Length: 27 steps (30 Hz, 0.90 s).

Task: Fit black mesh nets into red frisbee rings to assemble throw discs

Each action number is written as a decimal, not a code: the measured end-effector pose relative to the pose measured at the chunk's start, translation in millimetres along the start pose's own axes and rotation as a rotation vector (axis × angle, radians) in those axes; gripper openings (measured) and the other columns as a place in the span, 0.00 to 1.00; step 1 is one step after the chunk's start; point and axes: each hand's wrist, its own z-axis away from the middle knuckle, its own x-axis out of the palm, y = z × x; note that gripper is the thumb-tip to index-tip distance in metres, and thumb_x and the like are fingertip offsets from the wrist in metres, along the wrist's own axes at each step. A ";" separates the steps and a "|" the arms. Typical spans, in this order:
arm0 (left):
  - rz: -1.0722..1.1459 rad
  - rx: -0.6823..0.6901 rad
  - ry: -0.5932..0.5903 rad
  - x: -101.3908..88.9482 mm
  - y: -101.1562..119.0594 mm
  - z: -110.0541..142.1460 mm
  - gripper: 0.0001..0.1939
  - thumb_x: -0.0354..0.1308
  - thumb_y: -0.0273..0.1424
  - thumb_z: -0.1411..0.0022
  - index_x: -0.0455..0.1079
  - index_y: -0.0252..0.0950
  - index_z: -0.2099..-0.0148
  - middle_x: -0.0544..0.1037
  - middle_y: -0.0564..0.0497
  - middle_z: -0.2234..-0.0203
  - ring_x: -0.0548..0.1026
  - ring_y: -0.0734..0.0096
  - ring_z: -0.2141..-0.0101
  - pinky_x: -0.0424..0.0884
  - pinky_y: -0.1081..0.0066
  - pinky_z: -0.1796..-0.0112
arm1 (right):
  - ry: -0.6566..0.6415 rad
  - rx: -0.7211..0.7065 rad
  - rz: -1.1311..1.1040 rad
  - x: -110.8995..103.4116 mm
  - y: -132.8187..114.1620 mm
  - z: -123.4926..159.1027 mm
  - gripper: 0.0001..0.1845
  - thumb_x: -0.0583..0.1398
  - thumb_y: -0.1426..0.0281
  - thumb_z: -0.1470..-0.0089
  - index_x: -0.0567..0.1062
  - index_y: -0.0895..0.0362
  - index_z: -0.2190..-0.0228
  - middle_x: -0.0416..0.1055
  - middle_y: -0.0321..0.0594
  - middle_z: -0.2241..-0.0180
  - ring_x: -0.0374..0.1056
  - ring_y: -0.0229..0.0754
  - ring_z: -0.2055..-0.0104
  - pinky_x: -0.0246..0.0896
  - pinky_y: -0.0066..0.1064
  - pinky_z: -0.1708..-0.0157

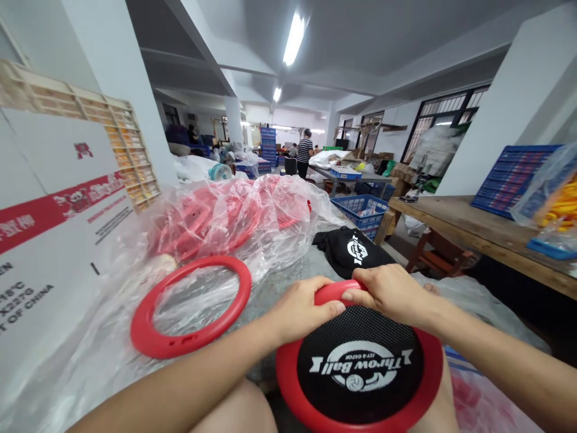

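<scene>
A red-rimmed throw-ball paddle (pixel 360 367) with a black mesh face and white "Throw Ball" print leans upside down over my lap. My left hand (pixel 306 304) is closed round the left part of its top rim, thumb pressed on the near side. Close beside it, my right hand (pixel 387 291) grips the same rim from the right, thumb also in front. To the left a bare red plastic ring (pixel 238 294) lies on clear plastic film. Beyond my hands, black printed fabric pieces (pixel 354 249) are piled on the table.
Clear plastic bags with red rings (pixel 225 216) cover the far left of the table. A printed white carton (pixel 54 228) stands at left. A blue crate (pixel 363 210), a wooden bench (pixel 451 225) and stacked blue trays (pixel 509 180) are on the right. A person (pixel 305 153) stands far back.
</scene>
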 end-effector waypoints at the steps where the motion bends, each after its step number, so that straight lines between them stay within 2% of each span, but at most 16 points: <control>1: 0.033 0.007 0.012 0.2 -4.2 -2.6 0.22 0.63 0.44 0.41 0.75 0.38 0.48 0.82 0.48 0.56 0.78 0.58 0.56 0.71 0.64 0.56 | 0.017 0.043 -0.044 1.0 10.5 2.7 0.37 0.41 0.38 0.37 0.68 0.55 0.74 0.70 0.40 0.78 0.65 0.41 0.77 0.43 0.32 0.74; 6: 0.345 0.015 0.026 -1.2 -17.2 -9.3 0.27 0.65 0.45 0.44 0.75 0.32 0.48 0.82 0.43 0.55 0.79 0.54 0.55 0.73 0.62 0.55 | 0.258 0.235 -0.373 11.0 60.8 30.0 0.37 0.44 0.36 0.40 0.65 0.54 0.78 0.66 0.37 0.79 0.63 0.40 0.76 0.52 0.30 0.74; 8: 0.370 0.030 0.036 -0.9 -16.2 -9.2 0.27 0.65 0.45 0.44 0.75 0.32 0.49 0.82 0.43 0.56 0.79 0.55 0.56 0.73 0.62 0.56 | 0.314 0.291 -0.447 24.3 66.8 41.7 0.37 0.45 0.36 0.41 0.65 0.54 0.79 0.65 0.37 0.79 0.62 0.41 0.76 0.55 0.31 0.74; 12: 0.312 0.022 0.052 -1.2 -9.7 -6.8 0.23 0.64 0.44 0.43 0.77 0.32 0.53 0.82 0.44 0.61 0.78 0.57 0.61 0.72 0.64 0.59 | 0.368 0.343 -0.555 52.8 60.8 56.7 0.36 0.45 0.38 0.40 0.66 0.55 0.78 0.67 0.38 0.78 0.63 0.42 0.74 0.57 0.31 0.74; 15: 0.309 0.003 0.043 -1.3 -3.7 -3.8 0.21 0.65 0.43 0.45 0.78 0.32 0.55 0.82 0.45 0.63 0.78 0.58 0.61 0.72 0.65 0.60 | 0.316 0.297 -0.617 50.8 56.7 61.7 0.35 0.46 0.40 0.38 0.71 0.55 0.75 0.72 0.40 0.74 0.67 0.44 0.71 0.61 0.32 0.71; 17: 0.287 0.005 0.016 1.7 2.1 -1.5 0.20 0.64 0.42 0.45 0.79 0.32 0.56 0.82 0.46 0.63 0.78 0.58 0.61 0.72 0.66 0.60 | 0.267 0.204 -0.617 36.8 52.4 62.3 0.32 0.47 0.43 0.36 0.76 0.55 0.64 0.77 0.43 0.64 0.72 0.47 0.62 0.66 0.33 0.63; 19: 0.231 0.020 -0.039 8.0 9.4 0.5 0.19 0.64 0.40 0.44 0.79 0.32 0.55 0.82 0.46 0.62 0.78 0.59 0.61 0.71 0.66 0.60 | 0.197 0.092 -0.559 21.1 42.7 60.3 0.29 0.49 0.45 0.35 0.75 0.54 0.54 0.78 0.44 0.56 0.73 0.48 0.56 0.65 0.33 0.57; 20: 0.194 0.025 -0.063 11.9 13.1 1.3 0.19 0.63 0.40 0.44 0.79 0.33 0.55 0.82 0.47 0.62 0.78 0.59 0.61 0.70 0.66 0.61 | 0.146 0.048 -0.502 15.3 35.8 58.5 0.27 0.50 0.46 0.35 0.75 0.53 0.54 0.78 0.43 0.56 0.73 0.48 0.57 0.64 0.33 0.59; 23: 0.117 -0.004 -0.103 22.9 20.2 2.5 0.19 0.63 0.39 0.44 0.79 0.34 0.53 0.82 0.48 0.62 0.78 0.60 0.62 0.70 0.67 0.62 | 0.023 0.007 -0.285 12.0 15.2 51.7 0.27 0.50 0.44 0.36 0.72 0.54 0.67 0.75 0.39 0.71 0.69 0.43 0.71 0.53 0.31 0.72; 25: 0.117 -0.017 -0.122 26.6 19.0 1.7 0.21 0.64 0.40 0.44 0.78 0.35 0.51 0.82 0.47 0.61 0.78 0.59 0.61 0.70 0.66 0.62 | 0.034 0.043 -0.192 18.8 10.7 49.9 0.30 0.49 0.41 0.37 0.69 0.54 0.72 0.72 0.38 0.76 0.66 0.43 0.76 0.46 0.32 0.75; 27: 0.146 0.013 -0.131 26.4 12.5 -0.5 0.21 0.64 0.40 0.43 0.77 0.35 0.49 0.82 0.47 0.57 0.78 0.58 0.58 0.71 0.65 0.58 | 0.073 0.111 -0.198 26.6 18.7 53.1 0.32 0.47 0.39 0.38 0.69 0.53 0.72 0.72 0.38 0.77 0.67 0.44 0.76 0.47 0.32 0.75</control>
